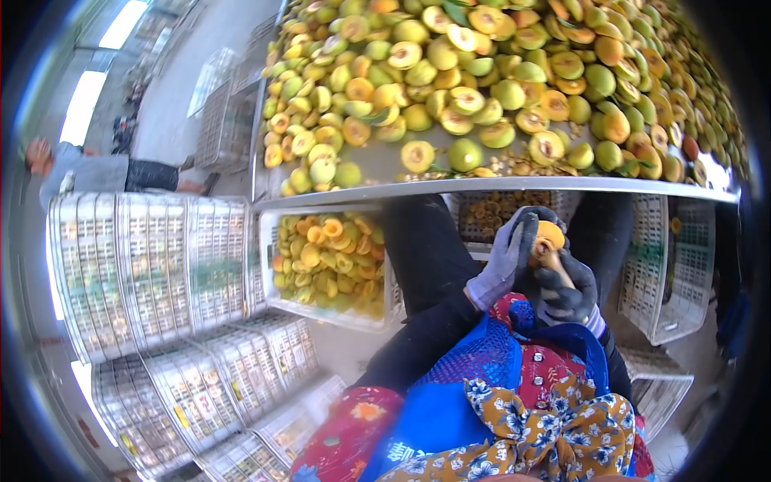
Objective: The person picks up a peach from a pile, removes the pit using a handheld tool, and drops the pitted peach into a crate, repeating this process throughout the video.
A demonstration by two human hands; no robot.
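Observation:
Both of my hands wear grey-and-lavender gloves and meet above my lap. My left hand is closed around an apricot half, its orange cut face turned up. In my right hand is a small tool with a pale, wood-like handle. Its upper end meets the fruit, and the working tip is hidden there. Just beyond my hands, a metal-edged table bears a heap of green-yellow apricots, many cut open with brown pits showing.
Left of my legs stands a white crate of pitted halves. A crate with brownish pieces sits between my knees, under the table edge. Stacked white crates fill the left side; another crate stands at right. A person is at far left.

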